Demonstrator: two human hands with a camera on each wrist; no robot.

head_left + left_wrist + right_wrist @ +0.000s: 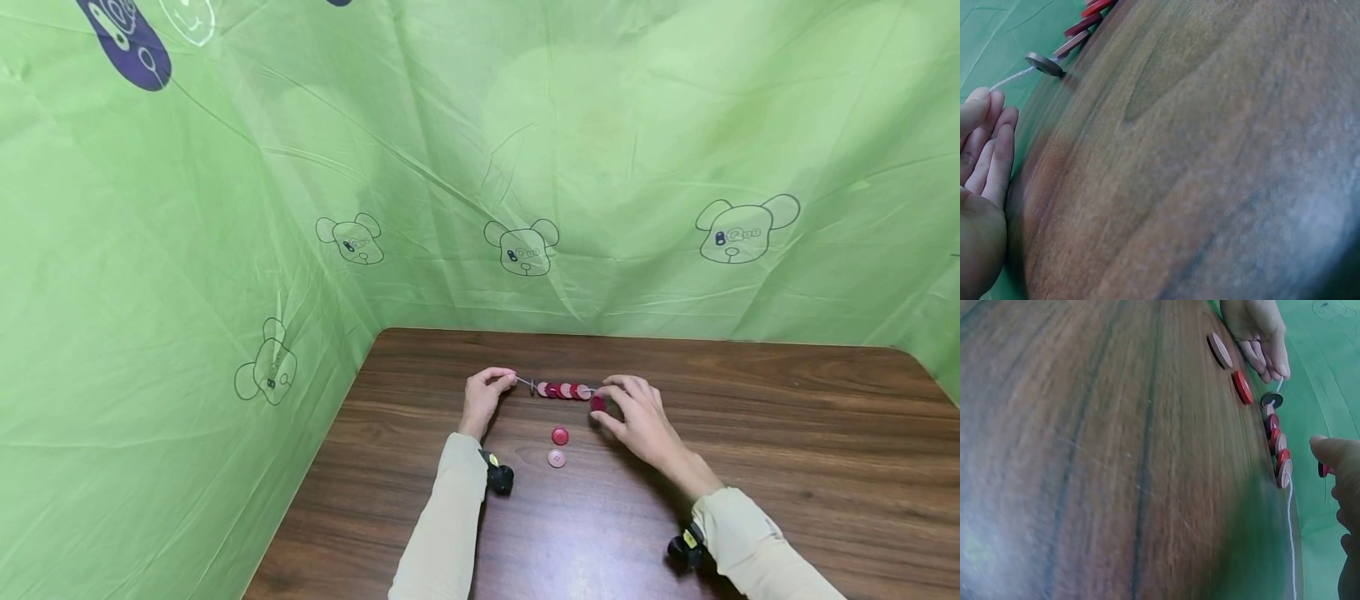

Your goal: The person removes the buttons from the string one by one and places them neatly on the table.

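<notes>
My left hand (482, 404) pinches a thin white cord (524, 382) near one end, between thumb and fingertips. Strung along that cord is a row of buttons in pinks and reds (566, 391), with a dark grey button (1044, 64) nearest the left hand. My right hand (640, 421), just right of the row, holds a dark red button (597, 403) between thumb and fingers. In the right wrist view the cord's free tail (1291, 544) runs on from the last pink button (1285, 474).
A loose red button (560, 436) and a loose pale pink button (557, 458) lie on the brown wooden table (825, 433), nearer to me than the row. Green printed sheeting (600, 150) hangs behind and to the left of the table.
</notes>
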